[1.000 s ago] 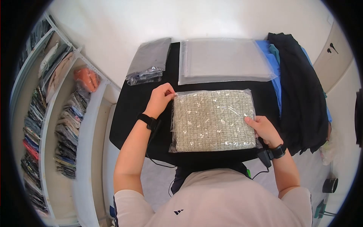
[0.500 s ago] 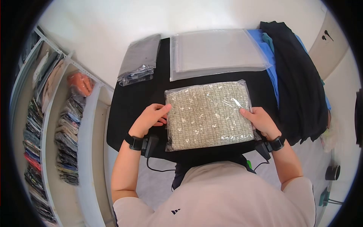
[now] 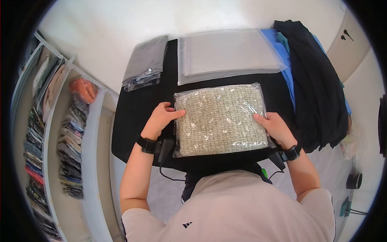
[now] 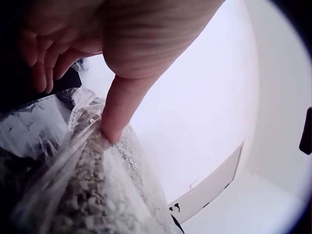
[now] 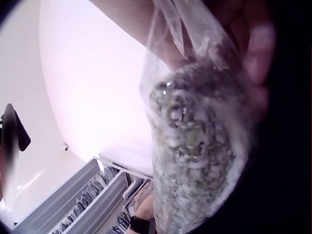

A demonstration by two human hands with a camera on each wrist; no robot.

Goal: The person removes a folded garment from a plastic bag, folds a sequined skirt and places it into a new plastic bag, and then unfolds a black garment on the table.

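Note:
A folded cream, nubby garment with shiny sequins lies in a clear plastic bag [image 3: 221, 121], held near the table's front edge. My right hand [image 3: 278, 128] grips the bag's right side, thumb on top and fingers underneath; in the right wrist view the fingers [image 5: 258, 58] show behind the bag's edge. At the left side, my left hand [image 3: 161, 119] lays its thumb on the upper left of the bag. Its other fingers hang loosely beyond the edge. The left wrist view shows that thumb [image 4: 119, 109] pressing the plastic, with the fingers apart from it.
On the black table [image 3: 133, 121], grey bagged items [image 3: 147, 58] lie at the back left. Flat clear zip bags [image 3: 229, 52] lie at the back middle. Black clothing [image 3: 314, 84] and blue clothing [image 3: 288, 76] drape over the right side. Shelves of bagged clothes [image 3: 72, 149] stand left.
My left hand has let go of the bag's upper left corner and come down its left side, thumb now on top. My right hand keeps its grip on the right side.

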